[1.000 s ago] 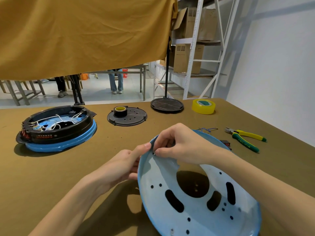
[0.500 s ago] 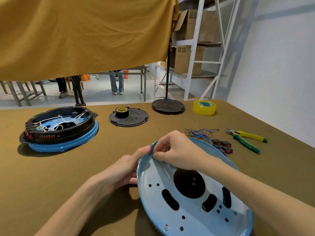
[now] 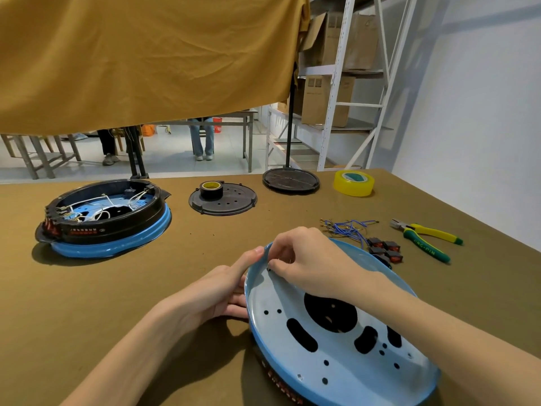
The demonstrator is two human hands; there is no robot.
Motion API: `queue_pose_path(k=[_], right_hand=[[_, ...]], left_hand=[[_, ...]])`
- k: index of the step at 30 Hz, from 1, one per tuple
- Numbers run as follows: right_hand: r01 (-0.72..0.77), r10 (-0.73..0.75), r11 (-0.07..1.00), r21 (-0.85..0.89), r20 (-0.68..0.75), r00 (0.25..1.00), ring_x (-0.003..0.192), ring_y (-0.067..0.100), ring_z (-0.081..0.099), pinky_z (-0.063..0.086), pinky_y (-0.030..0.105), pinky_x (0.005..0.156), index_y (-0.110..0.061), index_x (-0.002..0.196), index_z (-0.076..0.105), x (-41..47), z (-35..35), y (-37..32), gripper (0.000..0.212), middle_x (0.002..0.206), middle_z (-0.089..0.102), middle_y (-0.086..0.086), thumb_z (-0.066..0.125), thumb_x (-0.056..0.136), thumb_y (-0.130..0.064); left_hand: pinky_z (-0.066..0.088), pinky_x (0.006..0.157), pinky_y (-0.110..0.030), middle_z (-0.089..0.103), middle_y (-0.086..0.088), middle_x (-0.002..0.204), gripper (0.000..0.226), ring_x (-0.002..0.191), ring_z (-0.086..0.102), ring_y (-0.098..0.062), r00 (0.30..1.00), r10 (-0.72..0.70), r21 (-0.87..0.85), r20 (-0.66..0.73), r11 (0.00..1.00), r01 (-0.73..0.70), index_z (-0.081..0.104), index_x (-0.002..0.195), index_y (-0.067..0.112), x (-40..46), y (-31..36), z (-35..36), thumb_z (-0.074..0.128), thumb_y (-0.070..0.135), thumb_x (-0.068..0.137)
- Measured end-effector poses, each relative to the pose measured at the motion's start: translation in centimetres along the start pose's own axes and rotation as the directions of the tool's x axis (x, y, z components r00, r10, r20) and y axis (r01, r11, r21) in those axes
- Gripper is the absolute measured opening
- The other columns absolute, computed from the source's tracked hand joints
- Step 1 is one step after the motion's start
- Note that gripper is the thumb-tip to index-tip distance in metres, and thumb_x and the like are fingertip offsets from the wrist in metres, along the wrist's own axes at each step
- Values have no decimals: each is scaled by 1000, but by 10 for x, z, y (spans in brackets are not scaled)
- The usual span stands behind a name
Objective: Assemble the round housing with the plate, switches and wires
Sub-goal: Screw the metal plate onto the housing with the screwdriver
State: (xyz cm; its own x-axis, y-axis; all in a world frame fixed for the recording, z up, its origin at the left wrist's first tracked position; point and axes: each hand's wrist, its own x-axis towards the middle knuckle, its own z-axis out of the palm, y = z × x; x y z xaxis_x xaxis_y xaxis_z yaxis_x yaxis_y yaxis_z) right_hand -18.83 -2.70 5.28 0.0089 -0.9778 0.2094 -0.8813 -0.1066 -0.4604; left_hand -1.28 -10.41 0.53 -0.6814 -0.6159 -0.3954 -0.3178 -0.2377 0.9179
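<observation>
Left hand gripping the blue plate rim near the table's front edge, right hand pinching a small fastener inside it

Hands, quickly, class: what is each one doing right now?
Left hand: grips the rim of the blue plate.
Right hand: fingers curled, pinching a small dark part at the plate's inner rim; part too small to identify.

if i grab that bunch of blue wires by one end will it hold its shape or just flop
The blue wires look thin and lie in loose tangled loops, so they would probably flop and trail. Being tangled, the bunch may lift together. Some strands run toward the red switches, which might get dragged along.
</observation>
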Motion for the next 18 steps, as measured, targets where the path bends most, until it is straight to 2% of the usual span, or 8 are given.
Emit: queue_pose_path(k=[3,4,7,10,12,14,18], right_hand=[[115,-113,992,-49,39,993,72,6,57,51,32,68,-24,102,73,-5,-1,0,12,77,65,-13,63,96,-25],[141,-139,990,-22,84,987,71,7,56,49,31,67,-23,102,73,-6,-3,1,11,77,64,-12,63,97,-24],[161,-173,984,70,216,961,74,12,58,51,35,71,-18,102,74,-4,-13,0,9,82,67,-6,67,98,-22],[113,-146,985,127,288,946,75,15,62,53,35,70,-17,101,77,1,-26,0,9,82,71,0,71,96,-23],[105,-143,985,136,306,941,75,17,64,54,36,69,-19,99,79,0,-29,0,9,82,72,-1,73,95,-24],[118,-143,988,102,298,944,72,11,62,53,32,66,-20,99,78,-4,-27,2,10,80,72,-3,71,96,-27],[134,-130,991,2,263,956,74,5,60,49,23,66,-24,104,74,-16,-23,3,13,83,69,-8,65,99,-31]], left_hand=[[62,79,-32,78,-15,101,98,88,75,-26,997,-59,106,51,993,53,68,121,4,-5,4,-7,59,88,73],[62,81,-33,77,-17,104,104,89,73,-27,992,-84,131,91,989,72,65,126,2,-8,5,-10,63,88,69],[60,79,-29,75,-15,100,109,81,70,-19,972,-141,137,188,984,116,62,128,-1,-14,8,-16,69,85,62],[59,87,-32,75,-19,110,107,85,72,-20,961,-143,103,235,987,122,63,129,-2,-17,9,-16,65,85,68],[59,91,-35,72,-24,121,107,90,72,-22,955,-151,85,255,987,133,63,131,-4,-17,8,-16,66,83,68],[60,90,-34,69,-26,126,109,97,71,-26,945,-166,69,281,986,153,62,132,-6,-16,7,-14,72,81,67],[61,83,-33,70,-24,113,107,102,72,-31,940,-186,25,287,982,186,65,125,-10,-13,4,-8,79,77,64]])
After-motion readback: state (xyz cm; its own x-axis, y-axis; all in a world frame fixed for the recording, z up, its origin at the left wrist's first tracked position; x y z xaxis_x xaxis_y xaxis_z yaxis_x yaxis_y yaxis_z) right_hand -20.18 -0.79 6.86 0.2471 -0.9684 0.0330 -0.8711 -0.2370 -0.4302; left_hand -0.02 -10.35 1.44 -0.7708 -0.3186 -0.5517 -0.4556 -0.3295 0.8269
